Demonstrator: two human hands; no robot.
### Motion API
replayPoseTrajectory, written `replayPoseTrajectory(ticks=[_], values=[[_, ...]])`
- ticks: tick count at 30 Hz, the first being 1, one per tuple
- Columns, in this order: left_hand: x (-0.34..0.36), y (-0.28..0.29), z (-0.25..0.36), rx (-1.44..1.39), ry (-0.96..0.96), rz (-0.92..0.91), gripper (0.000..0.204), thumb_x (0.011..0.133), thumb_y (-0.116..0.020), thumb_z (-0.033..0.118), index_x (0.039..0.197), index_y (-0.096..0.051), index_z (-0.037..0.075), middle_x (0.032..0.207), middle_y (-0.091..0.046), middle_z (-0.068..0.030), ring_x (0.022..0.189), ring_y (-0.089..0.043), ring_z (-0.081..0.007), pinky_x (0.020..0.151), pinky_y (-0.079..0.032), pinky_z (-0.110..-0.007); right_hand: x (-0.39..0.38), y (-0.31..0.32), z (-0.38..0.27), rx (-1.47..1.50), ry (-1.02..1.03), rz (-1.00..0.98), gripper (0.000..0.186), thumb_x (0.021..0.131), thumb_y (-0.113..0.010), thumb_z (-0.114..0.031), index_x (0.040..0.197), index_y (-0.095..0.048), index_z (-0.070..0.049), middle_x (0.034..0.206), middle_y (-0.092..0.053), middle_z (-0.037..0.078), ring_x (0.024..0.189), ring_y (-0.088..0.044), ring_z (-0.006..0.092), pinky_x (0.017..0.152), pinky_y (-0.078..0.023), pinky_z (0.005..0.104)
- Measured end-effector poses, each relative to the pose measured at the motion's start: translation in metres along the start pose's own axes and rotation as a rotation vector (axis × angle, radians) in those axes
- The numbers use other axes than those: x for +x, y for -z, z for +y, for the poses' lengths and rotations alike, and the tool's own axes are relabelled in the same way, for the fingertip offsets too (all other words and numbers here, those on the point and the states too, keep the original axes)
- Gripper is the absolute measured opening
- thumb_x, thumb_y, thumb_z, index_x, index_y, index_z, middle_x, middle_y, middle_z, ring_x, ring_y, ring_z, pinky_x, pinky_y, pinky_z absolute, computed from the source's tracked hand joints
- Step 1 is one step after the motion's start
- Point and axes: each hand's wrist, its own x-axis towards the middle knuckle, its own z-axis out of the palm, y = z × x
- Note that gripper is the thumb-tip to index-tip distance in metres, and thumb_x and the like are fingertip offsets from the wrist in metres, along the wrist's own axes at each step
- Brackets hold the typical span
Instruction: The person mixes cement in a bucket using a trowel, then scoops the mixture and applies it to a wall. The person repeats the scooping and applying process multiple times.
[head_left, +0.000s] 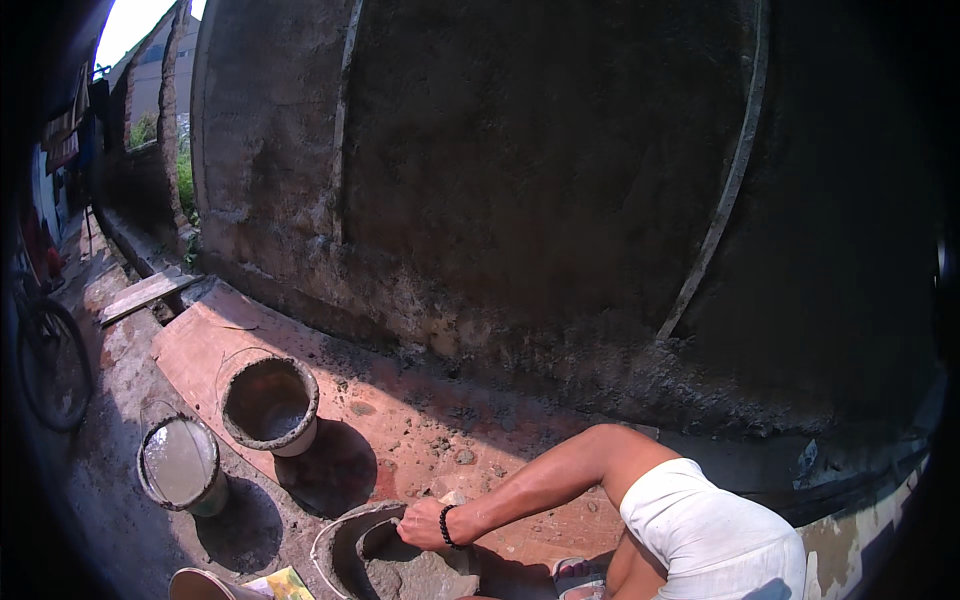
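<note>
My right hand (422, 524), with a dark bead bracelet and reached in from the lower right, has its fingers wrapped on the curved, mortar-coated rim of a grey container (410, 580) at bottom centre. The container holds wet grey mortar and has a wire handle on its left. My left hand is out of view; a sliver of skin at the bottom edge is too small to identify. A sandalled foot (578, 578) shows below my right arm.
A bucket of grey liquid (175, 462) and an emptier coated bucket (270, 400) stand left on a pinkish board (200, 340). Another container (200, 585) is at bottom left. A dark rendered wall (540, 200) with two vertical strips rises behind. A plank (145, 295) and bicycle wheel (55, 370) lie farther left.
</note>
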Motion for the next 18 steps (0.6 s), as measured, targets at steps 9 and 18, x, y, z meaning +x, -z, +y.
replayPoseTrajectory(ticks=[9, 18], values=[[-0.013, -0.014, 0.027, -0.596, 0.464, 0.144, 0.028, 0.082, -0.061, 0.021, 0.098, -0.066, 0.000, 0.081, -0.062, -0.0078, 0.066, -0.056, -0.0180, 0.051, -0.043, -0.034, -0.023, 0.048, -0.031, 0.200, 0.185, -0.309, 0.017, 0.078, -0.056, -0.013, 0.079, -0.064, 0.002, 0.074, -0.067, 0.020, 0.076, -0.068, 0.0363, 0.063, -0.054, 0.0443], [-0.019, -0.010, 0.082, -0.843, 0.426, 0.185, 0.043, 0.071, -0.047, 0.002, 0.113, -0.045, -0.001, 0.085, -0.047, -0.0119, 0.068, -0.054, -0.0250, 0.054, -0.054, -0.048, -0.006, 0.034, -0.005, 0.015, 0.093, -0.282, 0.017, 0.078, -0.057, -0.012, 0.079, -0.066, 0.002, 0.071, -0.067, 0.019, 0.073, -0.070, 0.0333, 0.062, -0.055, 0.0432]])
